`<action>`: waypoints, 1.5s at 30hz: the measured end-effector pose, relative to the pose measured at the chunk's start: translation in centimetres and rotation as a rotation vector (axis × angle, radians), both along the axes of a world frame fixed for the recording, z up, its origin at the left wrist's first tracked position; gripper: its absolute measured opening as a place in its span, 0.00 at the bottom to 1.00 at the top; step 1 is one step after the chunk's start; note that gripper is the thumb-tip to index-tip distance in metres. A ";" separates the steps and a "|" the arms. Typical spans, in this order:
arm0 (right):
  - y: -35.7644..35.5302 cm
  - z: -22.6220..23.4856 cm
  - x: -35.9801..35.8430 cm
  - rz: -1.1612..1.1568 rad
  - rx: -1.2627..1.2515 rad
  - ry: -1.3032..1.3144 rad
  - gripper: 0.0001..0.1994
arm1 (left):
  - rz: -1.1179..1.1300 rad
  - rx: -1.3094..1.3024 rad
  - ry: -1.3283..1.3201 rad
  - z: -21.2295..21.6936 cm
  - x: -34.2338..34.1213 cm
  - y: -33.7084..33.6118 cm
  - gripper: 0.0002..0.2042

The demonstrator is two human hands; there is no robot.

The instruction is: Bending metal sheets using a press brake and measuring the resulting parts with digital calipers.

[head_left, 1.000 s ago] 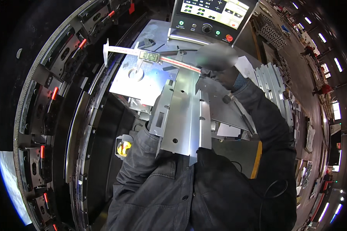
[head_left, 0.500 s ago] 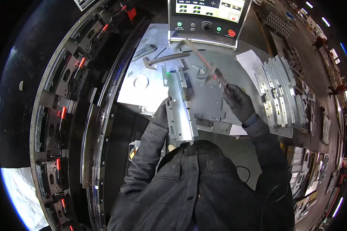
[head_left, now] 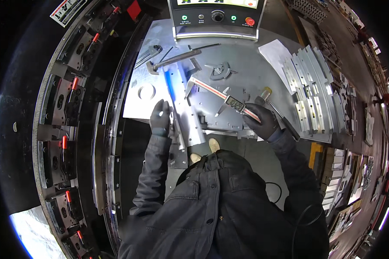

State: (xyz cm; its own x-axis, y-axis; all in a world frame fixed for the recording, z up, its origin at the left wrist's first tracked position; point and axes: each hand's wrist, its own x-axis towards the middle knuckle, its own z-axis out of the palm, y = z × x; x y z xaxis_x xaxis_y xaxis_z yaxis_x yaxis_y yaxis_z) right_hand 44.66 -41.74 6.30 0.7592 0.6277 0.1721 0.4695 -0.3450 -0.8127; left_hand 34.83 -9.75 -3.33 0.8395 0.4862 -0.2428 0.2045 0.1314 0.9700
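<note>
My right hand (head_left: 262, 119), in a dark glove, is closed around a digital caliper (head_left: 234, 102). Its jaws point up and left over the table, above the long metal part. That part, a bent sheet-metal channel (head_left: 190, 116) with notched edges, lies slanted and partly blurred, its near end at the table's front edge. Just left of the channel is my gloved left hand (head_left: 161, 118), fingers stretched out and pointing away from me. Whether it touches the channel's edge is hard to see. A hammer (head_left: 173, 60) lies beyond the channel's far end.
A protractor (head_left: 221, 70), a ring of tape (head_left: 147, 91) and a hex key set (head_left: 148, 55) lie on the table. Near my right hand is a yellow-tipped tool (head_left: 266, 93). Stacked metal channels (head_left: 309, 93) are at right, a control panel (head_left: 216, 19) behind, machine clamps (head_left: 58, 153) at left.
My left hand has come off the channel and moved left. The channel has tilted and shifted left. The caliper has swung lower and now shows sharply in my right hand. The view has shifted.
</note>
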 end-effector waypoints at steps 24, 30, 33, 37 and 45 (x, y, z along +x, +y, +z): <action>3.9 -6.9 1.5 0.442 -0.070 -0.160 0.21 | 0.085 -1.180 -0.290 1.2 -10.2 -8.6 0.27; 4.1 -7.5 3.3 0.542 -0.226 -0.239 0.18 | 0.042 -1.314 -0.389 3.8 -8.4 -9.4 0.28; 4.1 -7.3 3.7 0.549 -0.268 -0.316 0.18 | 0.171 -1.183 -0.271 4.3 -7.9 -9.7 0.28; 5.0 -5.3 3.5 0.560 -0.327 -0.395 0.18 | 0.141 -1.205 -0.273 4.0 -8.3 -9.5 0.31; 4.4 -6.9 3.2 0.527 -0.337 -0.454 0.18 | 0.154 -1.234 -0.278 3.6 -8.0 -9.7 0.31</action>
